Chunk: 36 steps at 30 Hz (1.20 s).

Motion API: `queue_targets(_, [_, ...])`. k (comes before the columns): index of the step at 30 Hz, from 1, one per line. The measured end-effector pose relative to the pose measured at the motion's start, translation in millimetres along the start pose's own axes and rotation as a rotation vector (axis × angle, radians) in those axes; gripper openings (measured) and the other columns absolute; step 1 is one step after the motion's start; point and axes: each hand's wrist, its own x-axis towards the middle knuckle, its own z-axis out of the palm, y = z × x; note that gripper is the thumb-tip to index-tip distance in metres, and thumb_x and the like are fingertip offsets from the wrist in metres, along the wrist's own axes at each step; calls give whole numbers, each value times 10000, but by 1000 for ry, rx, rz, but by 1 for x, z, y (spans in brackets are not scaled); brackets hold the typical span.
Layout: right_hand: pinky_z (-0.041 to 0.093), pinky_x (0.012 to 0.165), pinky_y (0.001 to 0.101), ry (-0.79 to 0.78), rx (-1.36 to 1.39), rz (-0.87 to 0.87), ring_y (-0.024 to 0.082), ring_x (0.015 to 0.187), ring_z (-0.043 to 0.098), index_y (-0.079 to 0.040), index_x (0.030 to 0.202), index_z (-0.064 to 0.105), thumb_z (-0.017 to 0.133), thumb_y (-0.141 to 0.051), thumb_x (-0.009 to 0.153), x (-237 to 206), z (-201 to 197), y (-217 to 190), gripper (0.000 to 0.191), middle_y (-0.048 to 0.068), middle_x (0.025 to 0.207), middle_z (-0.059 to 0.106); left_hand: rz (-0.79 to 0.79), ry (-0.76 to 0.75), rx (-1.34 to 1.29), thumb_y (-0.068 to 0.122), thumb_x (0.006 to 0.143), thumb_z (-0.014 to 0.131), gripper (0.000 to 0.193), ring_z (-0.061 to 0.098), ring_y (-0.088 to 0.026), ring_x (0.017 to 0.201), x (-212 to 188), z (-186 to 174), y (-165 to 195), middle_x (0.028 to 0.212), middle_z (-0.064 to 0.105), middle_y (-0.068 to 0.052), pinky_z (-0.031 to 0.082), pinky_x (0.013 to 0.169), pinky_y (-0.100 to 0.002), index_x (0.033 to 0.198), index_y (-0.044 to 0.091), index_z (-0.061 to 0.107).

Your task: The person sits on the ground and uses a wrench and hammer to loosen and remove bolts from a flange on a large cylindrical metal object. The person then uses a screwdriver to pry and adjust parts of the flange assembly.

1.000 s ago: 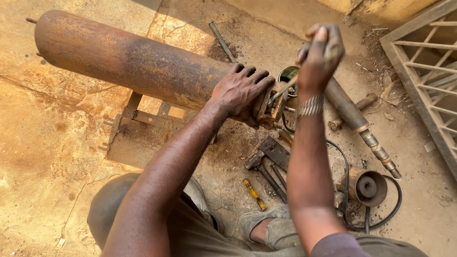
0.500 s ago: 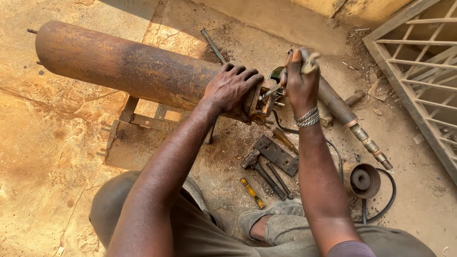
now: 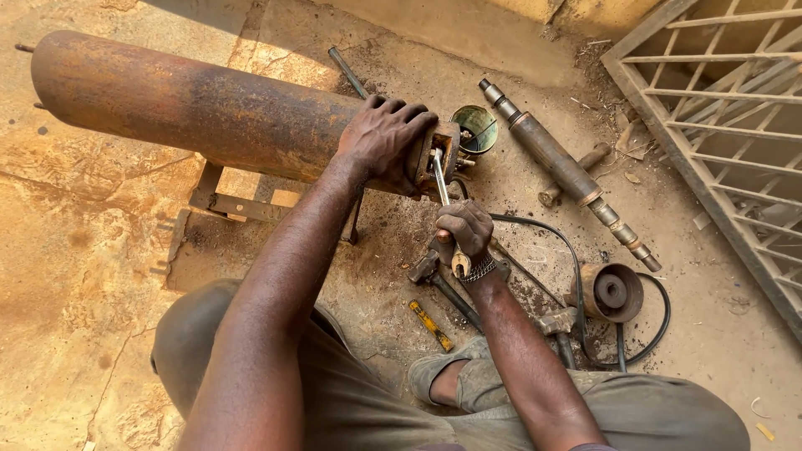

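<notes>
While steadying the rusty cylinder (image 3: 192,104) lying on the dirt floor, left hand (image 3: 380,138) spread over its end cap, right hand (image 3: 462,230) closed around a wrench (image 3: 445,209) set on the end fitting (image 3: 439,159) for leverage.

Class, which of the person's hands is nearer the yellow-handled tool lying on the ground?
Right. The right hand grips a wrench above the yellow-handled tool; the left hand rests farther up on the rusty cylinder.

Left hand (image 3: 383,134) presses rusty cylinder (image 3: 192,104); right hand (image 3: 464,231) grips wrench (image 3: 443,196).
</notes>
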Motion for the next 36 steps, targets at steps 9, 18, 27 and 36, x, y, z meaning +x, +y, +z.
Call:
queue_targets(9, [460,412,264,83,209,33,91,492,547,-158,919,538,397,-369,1148,37,2,40,342,2,661,605,31,18,3,910,362,833,1409,534,-273,1219,-2,-6,4,1389,518,-68,429,1011,-473,1485,193,375])
queue_targets(18, [438,472,237,157,413,814,86,622,497,-62,1034,585,429,-283,1217,146,29,101,326,17,898,634,39,79,-19,921,355,840,1396,545,-289,1176,-4,-9,9,1330,548,-96,412,1011,-488,1447,172,397])
queue_targets(27, [391,333,189,-83,410,1245,52,441,489,-105,866,555,369,-479,1130,155,-15,117,494,-24,647,544,-3,-40,-81,841,411,875,1307,535,-270,1219,-8,-19,9,1364,548,-60,398,1075,-480,1449,198,409])
queue_targets(36, [455,409,229,172,183,312,80,489,532,-100,913,500,313,-448,1157,55,0,8,465,17,642,558,10,-27,-51,882,383,859,1376,516,-291,1253,-4,-15,8,1412,519,-86,387,1074,-502,1472,186,388])
